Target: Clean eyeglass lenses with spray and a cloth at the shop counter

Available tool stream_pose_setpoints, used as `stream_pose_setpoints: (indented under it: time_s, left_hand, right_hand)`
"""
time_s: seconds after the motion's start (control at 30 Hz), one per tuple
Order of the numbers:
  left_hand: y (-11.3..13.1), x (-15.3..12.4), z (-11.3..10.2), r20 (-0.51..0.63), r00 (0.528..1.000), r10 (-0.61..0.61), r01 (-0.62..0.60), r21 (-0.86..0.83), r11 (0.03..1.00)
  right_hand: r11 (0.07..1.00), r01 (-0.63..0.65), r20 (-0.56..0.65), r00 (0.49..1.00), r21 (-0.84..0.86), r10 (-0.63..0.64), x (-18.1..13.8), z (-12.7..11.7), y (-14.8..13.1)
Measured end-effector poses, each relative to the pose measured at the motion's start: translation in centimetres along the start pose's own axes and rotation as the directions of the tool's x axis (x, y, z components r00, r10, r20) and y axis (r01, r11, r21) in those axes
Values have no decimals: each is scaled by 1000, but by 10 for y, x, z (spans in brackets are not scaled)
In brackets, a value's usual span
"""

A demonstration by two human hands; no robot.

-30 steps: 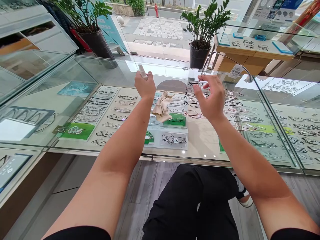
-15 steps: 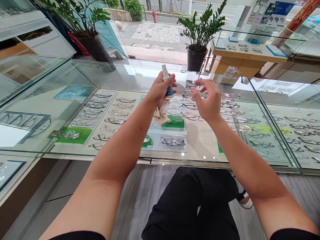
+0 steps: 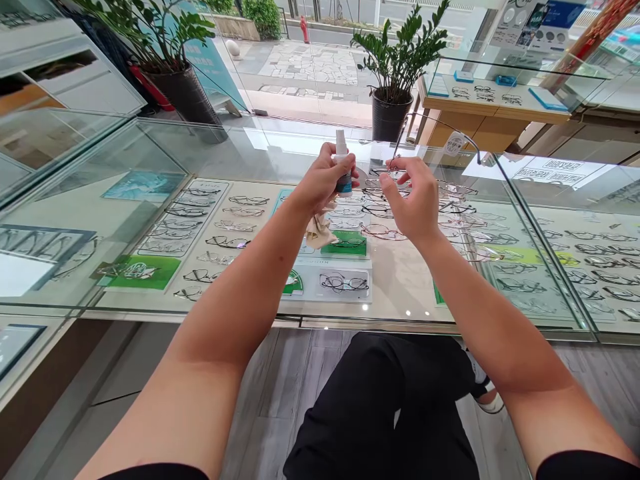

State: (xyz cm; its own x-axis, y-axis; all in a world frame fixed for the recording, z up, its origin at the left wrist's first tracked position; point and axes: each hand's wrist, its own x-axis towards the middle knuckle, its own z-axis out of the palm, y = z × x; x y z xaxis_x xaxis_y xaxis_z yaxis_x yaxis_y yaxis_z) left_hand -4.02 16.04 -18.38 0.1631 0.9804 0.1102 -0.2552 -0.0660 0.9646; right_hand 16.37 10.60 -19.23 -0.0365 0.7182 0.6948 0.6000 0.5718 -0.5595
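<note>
My left hand (image 3: pixel 330 177) is wrapped round a small spray bottle (image 3: pixel 343 180) with a white nozzle and a blue label, held upright. A crumpled beige cloth (image 3: pixel 320 232) hangs below the same hand. To the right, my right hand (image 3: pixel 414 200) is raised over the counter with its fingers curled. At its fingertips is a thin-rimmed pair of eyeglasses (image 3: pixel 455 144) with a round white label on it. The exact grip is partly hidden. The bottle is to the left of the eyeglasses, apart from them.
Many eyeglass frames (image 3: pixel 345 283) lie in rows in the glass display counter (image 3: pixel 400 310), some on green stands (image 3: pixel 345 243). Potted plants (image 3: pixel 393 117) stand beyond it by the window. A wooden display cabinet (image 3: pixel 495 110) is at the back right.
My left hand has moved slightly to the right with the spray bottle, which is now more upright. The cloth has shifted a little below it. My right hand has hardly moved.
</note>
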Motion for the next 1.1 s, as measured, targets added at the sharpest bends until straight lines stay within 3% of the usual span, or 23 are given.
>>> stream_pose_setpoints:
  time_s: [0.33,0.6,0.9,1.1]
  left_hand:
    - [13,-6,1,-8,997,-75,75,52,996]
    - [19,-10,-6,-87,994,-69,76,76,994]
    - [4,-14,12,135,982,-135,125,79,989]
    - [-8,-8,10,166,984,-72,59,79,995]
  right_hand:
    - [1000,-8,15,1000,-6,9,0,0,0]
    - [996,-5,42,999,88,1,1,1,-3]
    - [949,-142,228,970,282,78,3,-1,-12]
    - [917,-184,288,954,355,80,2,0,-14]
